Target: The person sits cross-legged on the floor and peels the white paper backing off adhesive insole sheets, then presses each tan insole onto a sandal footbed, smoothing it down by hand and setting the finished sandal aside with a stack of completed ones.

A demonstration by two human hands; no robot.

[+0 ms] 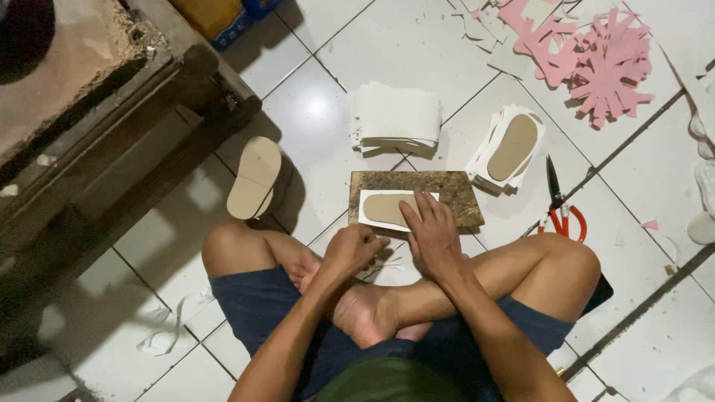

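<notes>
on the tiled floor (pixel 328 112) in front of my crossed legs lies a brown cutting board (pixel 454 195), and on it a white sheet (pixel 369 216) with a tan sole-shaped template (pixel 383 208) laid on top. my right hand (pixel 432 234) is spread open, fingers flat, pressing the template down onto the sheet. my left hand (pixel 354 249) is curled closed just at the near edge of the board; it may grip a small blade or pen, but i cannot tell what, if anything, is in it. i judge this is the marking or cutting step, with the template pinned so its outline can be followed. the next move seems to call for steady downward pressure from the right hand so the template does not slip, and for the left hand to come up to the template's edge. beyond the board sits a stack of white sheets (pixel 395 119), to its right a pile of cut pieces topped by another tan sole (pixel 512 147), and red-handled scissors (pixel 558 205) beside that. a loose sole (pixel 255 177) lies to the left, pink scraps (pixel 603 59) far off.
</notes>
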